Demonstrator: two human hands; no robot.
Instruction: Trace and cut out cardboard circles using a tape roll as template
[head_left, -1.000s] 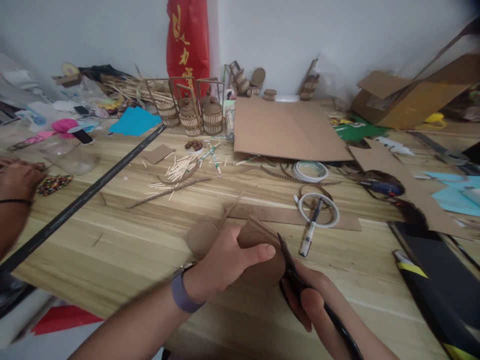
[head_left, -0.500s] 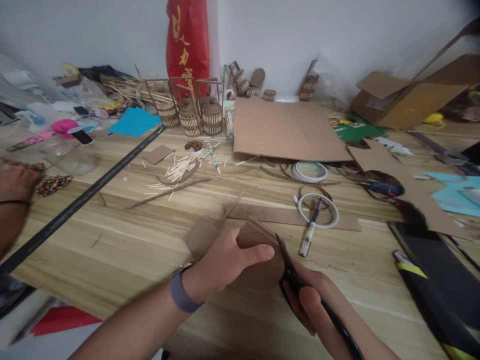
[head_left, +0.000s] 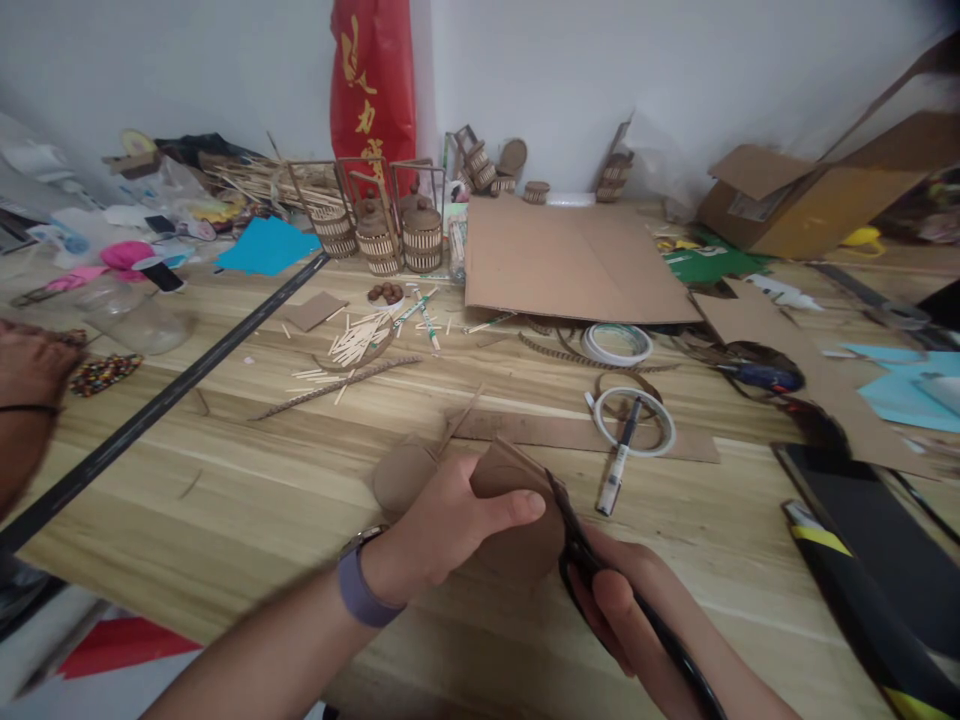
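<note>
My left hand (head_left: 465,515) grips a piece of brown cardboard (head_left: 525,545), its thumb flat across the face and the other fingers hidden behind. A curved line is faintly drawn near the top of that piece. Black-handled scissors (head_left: 576,545) are in my right hand (head_left: 622,600), with the blades at the cardboard's right edge. Beyond my left wrist, a round cardboard disc (head_left: 401,475) lies on the table. Just past the cardboard are a long cardboard strip (head_left: 517,428), a white tape roll (head_left: 670,432) and a marker pen (head_left: 619,462) leaning across the roll.
Small lidded baskets (head_left: 422,238) stand at the back, beside a large cardboard sheet (head_left: 570,260). Short wooden sticks (head_left: 364,338) are scattered mid-table. Another person's hand (head_left: 34,365) rests at far left near beads (head_left: 106,375). A glue gun (head_left: 761,375) lies to the right.
The scissor blades look slightly more closed at the cardboard's edge. Both hands keep nearly the same place, and the whole view has shifted very slightly.
</note>
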